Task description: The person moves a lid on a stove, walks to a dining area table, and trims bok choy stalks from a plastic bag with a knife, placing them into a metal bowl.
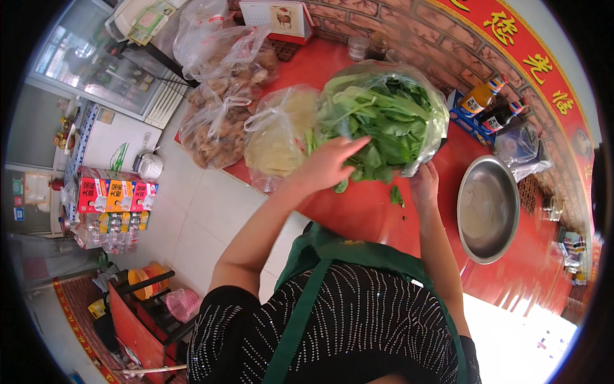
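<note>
Leafy green vegetables (383, 120) fill a clear plastic bag (435, 103) that lies on the red table (355, 201), its mouth towards me. My left hand (333, 161) reaches over the near leaves with fingers spread and the index finger stretched out; it grips nothing that I can see. At the bag's lower right edge, my right hand (426, 182) holds the plastic, its fingertips partly hidden. A loose leaf scrap (396, 196) lies between my hands. Left of the greens sits a tied bag of pale flat sheets (276, 137).
Bags of brown lumpy food (216, 125) crowd the table's left end. A steel basin (488, 211) stands at right, below two drink bottles (479, 98). A desk calendar (283, 21) and glass jars (367, 45) line the brick wall. Drink cartons (117, 192) stand across the tiled floor.
</note>
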{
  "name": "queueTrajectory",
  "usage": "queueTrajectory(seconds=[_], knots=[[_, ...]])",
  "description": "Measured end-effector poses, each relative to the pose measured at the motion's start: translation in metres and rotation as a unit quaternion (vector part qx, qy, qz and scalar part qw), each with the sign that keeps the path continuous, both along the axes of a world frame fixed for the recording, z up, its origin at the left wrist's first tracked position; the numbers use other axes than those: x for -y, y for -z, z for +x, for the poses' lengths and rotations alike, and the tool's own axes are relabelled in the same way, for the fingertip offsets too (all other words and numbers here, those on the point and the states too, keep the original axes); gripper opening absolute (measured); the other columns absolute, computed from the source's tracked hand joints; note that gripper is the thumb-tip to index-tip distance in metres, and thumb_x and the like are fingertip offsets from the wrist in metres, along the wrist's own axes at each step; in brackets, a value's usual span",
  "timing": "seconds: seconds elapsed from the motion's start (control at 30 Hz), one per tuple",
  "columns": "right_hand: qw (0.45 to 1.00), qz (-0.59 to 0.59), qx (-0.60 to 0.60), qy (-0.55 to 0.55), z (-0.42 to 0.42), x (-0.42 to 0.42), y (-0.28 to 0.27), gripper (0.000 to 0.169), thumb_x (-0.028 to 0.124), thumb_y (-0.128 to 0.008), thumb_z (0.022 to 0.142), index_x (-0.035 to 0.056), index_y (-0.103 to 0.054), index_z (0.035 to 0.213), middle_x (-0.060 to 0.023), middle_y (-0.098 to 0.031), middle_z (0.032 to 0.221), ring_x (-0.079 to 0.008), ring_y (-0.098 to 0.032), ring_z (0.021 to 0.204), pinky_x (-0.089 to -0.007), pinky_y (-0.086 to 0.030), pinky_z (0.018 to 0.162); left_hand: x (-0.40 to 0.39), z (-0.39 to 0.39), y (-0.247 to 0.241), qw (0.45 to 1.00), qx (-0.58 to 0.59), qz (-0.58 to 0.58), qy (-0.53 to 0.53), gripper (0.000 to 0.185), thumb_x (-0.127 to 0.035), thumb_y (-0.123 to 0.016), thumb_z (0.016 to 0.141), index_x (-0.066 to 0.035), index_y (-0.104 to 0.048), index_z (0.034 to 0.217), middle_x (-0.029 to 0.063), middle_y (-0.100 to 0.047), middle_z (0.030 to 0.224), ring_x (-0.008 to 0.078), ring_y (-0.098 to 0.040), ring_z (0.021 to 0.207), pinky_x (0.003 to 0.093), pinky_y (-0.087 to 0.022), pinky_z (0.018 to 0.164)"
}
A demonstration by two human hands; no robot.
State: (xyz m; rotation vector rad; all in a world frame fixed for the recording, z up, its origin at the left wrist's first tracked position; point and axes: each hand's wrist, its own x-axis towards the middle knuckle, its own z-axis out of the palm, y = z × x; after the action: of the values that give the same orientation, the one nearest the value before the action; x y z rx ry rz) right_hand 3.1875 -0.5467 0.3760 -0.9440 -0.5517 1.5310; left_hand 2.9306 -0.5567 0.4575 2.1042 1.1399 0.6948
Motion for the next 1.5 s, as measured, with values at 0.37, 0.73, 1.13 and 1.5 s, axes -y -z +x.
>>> queueTrajectory(seconds=[0.37,0.73,1.13,1.5], knots=[[1.0,-0.007,-0.012,0.018,-0.005,0.013,0.009,0.021,0.001,-0.045,0.08,-0.0009,-0.053,0.099,-0.0075,-0.059,0.092,-0.016,-0.056,0.081,-0.0289,-0.046,0.07,-0.032,-0.042,0.105,0.914,-0.185,-0.04,-0.358,0.015,-0.012,-0.055,0.074,0.001,-0.057,0.082,0.0225,-0.06,0.077,0.0384,-0.057,0.077,0.0421,-0.046,0.067],[0.997,-0.078,0.02,0.015,-0.007,0.043,-0.003,0.016,0.012,-0.049,0.083,0.0033,-0.051,0.097,-0.0053,-0.057,0.091,-0.016,-0.055,0.083,-0.0335,-0.049,0.071,-0.046,-0.035,0.131,0.883,-0.054,-0.094,-0.456,0.019,-0.006,-0.056,0.069,-0.002,-0.055,0.087,0.0227,-0.06,0.079,0.0387,-0.058,0.078,0.0432,-0.045,0.067],[0.964,-0.139,0.209,0.087,-0.008,0.128,0.03,0.024,0.007,-0.047,0.083,-0.0051,-0.054,0.102,-0.0111,-0.059,0.096,-0.0183,-0.057,0.091,-0.0291,-0.045,0.078,-0.041,-0.053,0.135,0.85,0.156,-0.195,-0.464,0.024,0.002,-0.051,0.068,0.007,-0.056,0.091,0.0134,-0.06,0.078,0.021,-0.057,0.068,0.0302,-0.045,0.06],[0.959,-0.102,0.258,0.062,0.015,0.15,0.058,0.022,0.002,-0.045,0.081,-0.0045,-0.053,0.1,-0.0087,-0.059,0.091,-0.0173,-0.059,0.082,-0.0276,-0.047,0.075,-0.036,-0.04,0.123,0.903,0.016,-0.03,-0.428,0.024,0.003,-0.05,0.07,0.003,-0.055,0.093,0.0203,-0.061,0.084,0.0333,-0.059,0.08,0.0385,-0.046,0.068]])
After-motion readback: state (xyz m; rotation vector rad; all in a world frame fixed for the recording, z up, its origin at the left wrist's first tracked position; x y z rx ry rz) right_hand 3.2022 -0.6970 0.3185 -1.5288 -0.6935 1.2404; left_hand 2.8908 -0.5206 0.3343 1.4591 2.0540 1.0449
